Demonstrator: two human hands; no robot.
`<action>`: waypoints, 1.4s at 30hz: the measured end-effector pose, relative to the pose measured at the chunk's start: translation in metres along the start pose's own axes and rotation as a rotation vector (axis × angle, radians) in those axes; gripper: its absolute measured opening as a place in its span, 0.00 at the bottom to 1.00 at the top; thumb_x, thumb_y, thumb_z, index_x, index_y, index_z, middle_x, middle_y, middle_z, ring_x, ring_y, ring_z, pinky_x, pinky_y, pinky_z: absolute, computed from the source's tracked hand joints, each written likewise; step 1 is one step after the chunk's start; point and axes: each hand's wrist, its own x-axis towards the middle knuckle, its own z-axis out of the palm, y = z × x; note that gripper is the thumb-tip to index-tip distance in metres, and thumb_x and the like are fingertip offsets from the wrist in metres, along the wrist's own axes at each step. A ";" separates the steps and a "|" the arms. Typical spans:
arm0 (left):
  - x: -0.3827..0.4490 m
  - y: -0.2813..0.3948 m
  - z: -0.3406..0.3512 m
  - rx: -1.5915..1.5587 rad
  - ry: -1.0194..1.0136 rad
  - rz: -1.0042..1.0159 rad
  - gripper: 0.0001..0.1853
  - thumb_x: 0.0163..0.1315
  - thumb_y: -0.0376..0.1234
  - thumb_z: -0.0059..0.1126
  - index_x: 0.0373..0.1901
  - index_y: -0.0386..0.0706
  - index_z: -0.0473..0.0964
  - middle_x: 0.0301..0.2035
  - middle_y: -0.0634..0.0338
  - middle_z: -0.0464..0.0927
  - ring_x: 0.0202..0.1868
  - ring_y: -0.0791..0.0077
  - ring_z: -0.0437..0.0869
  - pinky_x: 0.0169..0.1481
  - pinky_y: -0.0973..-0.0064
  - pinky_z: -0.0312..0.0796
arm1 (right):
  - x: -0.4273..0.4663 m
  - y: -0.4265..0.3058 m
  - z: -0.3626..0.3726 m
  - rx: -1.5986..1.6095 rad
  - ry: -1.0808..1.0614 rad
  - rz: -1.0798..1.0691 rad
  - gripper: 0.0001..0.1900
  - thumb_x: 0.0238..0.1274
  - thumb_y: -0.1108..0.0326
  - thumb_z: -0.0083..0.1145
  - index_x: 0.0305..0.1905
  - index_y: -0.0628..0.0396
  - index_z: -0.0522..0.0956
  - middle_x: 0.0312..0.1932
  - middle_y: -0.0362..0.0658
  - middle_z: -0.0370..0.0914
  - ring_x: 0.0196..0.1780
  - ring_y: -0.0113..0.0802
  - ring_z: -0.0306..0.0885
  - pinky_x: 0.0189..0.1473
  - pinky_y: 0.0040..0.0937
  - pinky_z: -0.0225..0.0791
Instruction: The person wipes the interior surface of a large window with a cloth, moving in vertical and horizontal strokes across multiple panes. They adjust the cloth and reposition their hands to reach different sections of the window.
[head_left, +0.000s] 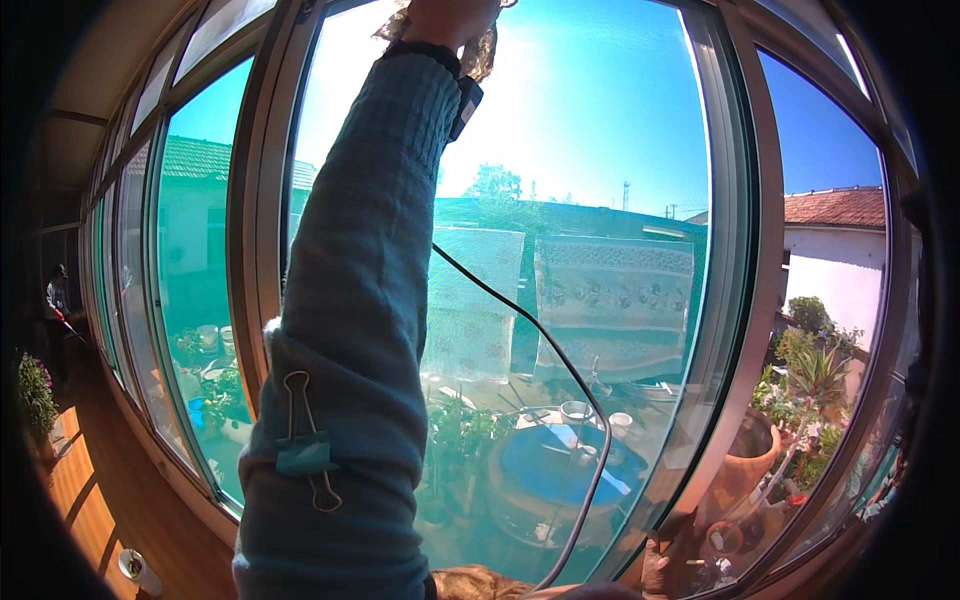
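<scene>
My left arm, in a grey-blue knit sleeve, reaches up in front of a tall window pane (600, 135). At the top edge my left hand (452, 21) is closed around a crumpled brownish-gold cloth (478, 56), its fingers partly out of frame. A small black device (466, 111) is strapped at the wrist. A binder clip (304, 454) grips the sleeve, and a black cable (555, 345) loops down past the pane. Low on the right, fingers of my right hand (654, 562) show beside the window frame (720, 457); the rest is hidden. Brown fuzzy material (480, 583) lies at the bottom edge.
Further along the room stands a person (57, 296) holding a red-handled pole. A flowering plant (36, 397) and a white container (139, 574) stand on the wooden floor (112, 480). Through the glass appear hanging cloths (613, 300), a blue-topped round vat (562, 465) and a terracotta pot (750, 454).
</scene>
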 end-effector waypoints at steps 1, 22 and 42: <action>-0.007 -0.023 -0.010 0.025 -0.001 -0.012 0.20 0.65 0.37 0.63 0.59 0.47 0.81 0.66 0.58 0.76 0.72 0.56 0.73 0.74 0.55 0.68 | 0.000 0.003 0.001 -0.680 0.035 -0.185 0.46 0.73 0.54 0.58 0.85 0.58 0.47 0.64 0.64 0.75 0.60 0.64 0.78 0.66 0.56 0.70; -0.064 -0.115 -0.035 0.073 0.017 -0.068 0.21 0.65 0.37 0.64 0.60 0.48 0.81 0.68 0.59 0.75 0.74 0.57 0.71 0.76 0.56 0.66 | -0.006 -0.064 -0.011 -0.108 0.188 -0.012 0.39 0.74 0.71 0.59 0.83 0.61 0.53 0.79 0.56 0.63 0.76 0.46 0.68 0.76 0.38 0.64; -0.224 0.200 -0.041 -0.287 -0.131 0.595 0.23 0.64 0.38 0.64 0.62 0.49 0.80 0.70 0.59 0.74 0.75 0.58 0.70 0.78 0.56 0.64 | 0.002 -0.097 -0.028 -0.035 0.118 0.022 0.40 0.70 0.71 0.67 0.81 0.65 0.58 0.76 0.61 0.67 0.76 0.55 0.69 0.75 0.41 0.65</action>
